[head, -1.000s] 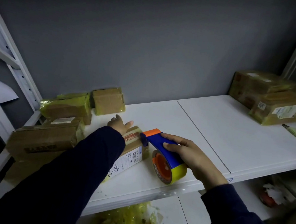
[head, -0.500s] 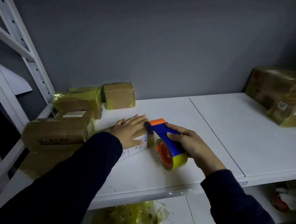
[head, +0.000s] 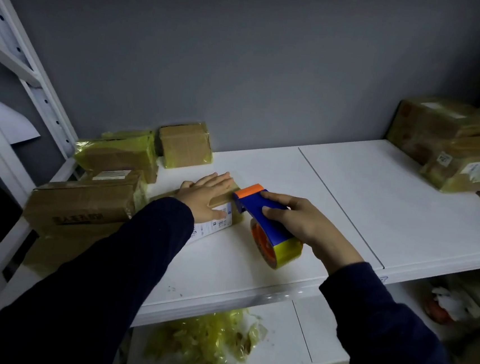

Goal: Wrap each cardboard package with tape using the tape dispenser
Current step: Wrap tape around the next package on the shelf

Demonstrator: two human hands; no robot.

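While the left hand (head: 206, 197) lies flat with fingers straight on the package (head: 214, 227) near the shelf's (head: 377, 201) left side, the right hand (head: 302, 224) grips the dispenser (head: 249, 205), its orange end touching the package's right end. Taped boxes (head: 118, 157) sit far left.
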